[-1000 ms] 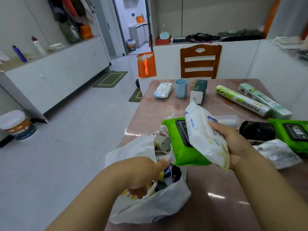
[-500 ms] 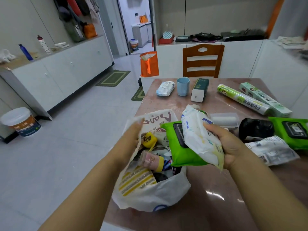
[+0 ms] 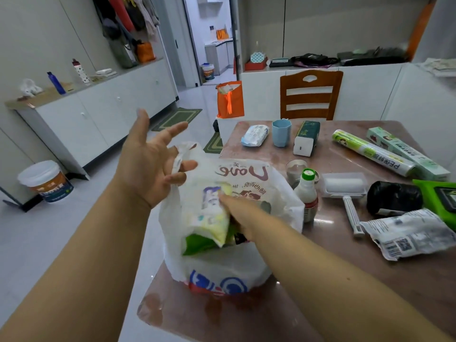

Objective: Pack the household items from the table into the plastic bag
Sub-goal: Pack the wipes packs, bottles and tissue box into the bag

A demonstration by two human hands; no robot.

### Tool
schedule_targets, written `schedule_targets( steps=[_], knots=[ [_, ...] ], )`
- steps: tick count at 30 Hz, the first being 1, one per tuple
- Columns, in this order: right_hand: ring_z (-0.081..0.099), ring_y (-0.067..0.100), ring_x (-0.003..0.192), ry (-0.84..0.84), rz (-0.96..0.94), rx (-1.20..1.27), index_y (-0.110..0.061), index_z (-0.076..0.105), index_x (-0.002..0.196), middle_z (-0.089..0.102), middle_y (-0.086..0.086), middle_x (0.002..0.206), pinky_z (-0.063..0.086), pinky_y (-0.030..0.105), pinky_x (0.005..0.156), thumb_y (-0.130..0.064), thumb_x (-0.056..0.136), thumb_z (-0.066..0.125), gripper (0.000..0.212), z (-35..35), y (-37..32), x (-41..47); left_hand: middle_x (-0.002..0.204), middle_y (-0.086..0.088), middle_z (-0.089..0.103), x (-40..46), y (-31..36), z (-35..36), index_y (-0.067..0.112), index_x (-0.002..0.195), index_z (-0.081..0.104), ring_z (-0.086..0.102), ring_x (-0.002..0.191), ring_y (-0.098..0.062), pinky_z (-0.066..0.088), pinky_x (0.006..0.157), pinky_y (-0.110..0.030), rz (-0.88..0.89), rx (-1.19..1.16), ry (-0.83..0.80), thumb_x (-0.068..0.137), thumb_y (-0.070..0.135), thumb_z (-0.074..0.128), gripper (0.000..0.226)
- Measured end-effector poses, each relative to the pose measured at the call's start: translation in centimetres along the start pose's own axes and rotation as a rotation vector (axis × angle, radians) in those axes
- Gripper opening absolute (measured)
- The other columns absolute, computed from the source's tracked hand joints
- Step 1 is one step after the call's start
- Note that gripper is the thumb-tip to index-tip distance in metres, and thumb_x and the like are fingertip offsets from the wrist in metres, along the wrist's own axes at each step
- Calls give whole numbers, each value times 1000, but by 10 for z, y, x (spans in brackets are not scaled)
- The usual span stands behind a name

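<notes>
1. One white plastic bag stands open at the near left corner of the table, its printed back wall raised.
2. Two packs sit in the bag's mouth: a white wipes pack on top and a green pack under it.
3. The right hand is down inside the bag against the white pack; its fingers are hidden behind the plastic, so I cannot tell whether they grip the pack or lie loose.
4. The left hand is held up at the bag's left side, fingers spread and straight, with the bag's handle lying across the fingertips.
5. Just right of the bag stand one bottle with a green cap and one small jar.
6. Further right lie one lint roller, one black bundle, one crinkled white packet and one more green pack at the frame edge.
7. At the far side are one white wipes packet, one blue cup, one dark green box, one roll of wrap and one long pale green box.
8. One wooden chair stands behind the table.
</notes>
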State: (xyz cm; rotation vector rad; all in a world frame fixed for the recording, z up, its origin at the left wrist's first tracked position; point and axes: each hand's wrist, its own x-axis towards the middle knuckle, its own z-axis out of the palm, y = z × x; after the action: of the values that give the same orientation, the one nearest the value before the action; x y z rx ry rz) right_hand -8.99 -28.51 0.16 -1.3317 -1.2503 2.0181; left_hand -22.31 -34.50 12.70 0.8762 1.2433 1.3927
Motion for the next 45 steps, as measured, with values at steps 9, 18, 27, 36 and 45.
schedule_targets(
  steps=[9, 18, 27, 36, 45],
  knots=[
    [58, 32, 107, 281, -176, -1071, -5, 59, 116, 62, 14, 119, 46, 35, 86, -19, 101, 32, 34, -54, 3, 20, 154, -24, 25, 17, -18, -18, 17, 129, 56, 54, 50, -14, 27, 30, -13, 7, -18, 34, 84, 77, 21, 82],
    [34, 32, 135, 435, 174, -1661, -36, 44, 137, 49, 1, 142, 11, 61, 107, -40, 93, 32, 46, -102, 1, 21, 152, -19, 30, 38, -14, -3, 17, 128, 57, 53, 50, -13, 27, 30, -14, -5, 31, 19, 85, 76, 19, 82],
    [41, 29, 128, 416, 163, -1650, -28, 51, 129, 53, 4, 137, 18, 51, 106, -41, 100, 25, 41, -109, -25, -1, 113, -15, 62, 62, -22, 8, 15, 116, 60, 56, 43, -15, 41, 39, -20, -129, 244, 33, 92, 66, 24, 67],
    [49, 29, 116, 490, -72, -1395, -19, 63, 106, 59, 6, 122, 34, 39, 97, -57, 94, 31, 52, -118, -51, 0, 72, -21, 73, 67, 9, 9, 20, 127, 52, 73, 64, -32, 59, 72, -42, -249, 986, 29, 84, 76, 24, 75],
    [58, 22, 88, 571, -193, -1153, -20, 60, 80, 61, 1, 84, 45, 37, 85, -53, 93, 42, 41, -134, -96, 2, 68, -13, 75, 138, 46, 89, 18, 131, 54, 73, 61, -21, 55, 58, -27, -192, 1266, -58, 79, 82, 17, 91]
  ],
)
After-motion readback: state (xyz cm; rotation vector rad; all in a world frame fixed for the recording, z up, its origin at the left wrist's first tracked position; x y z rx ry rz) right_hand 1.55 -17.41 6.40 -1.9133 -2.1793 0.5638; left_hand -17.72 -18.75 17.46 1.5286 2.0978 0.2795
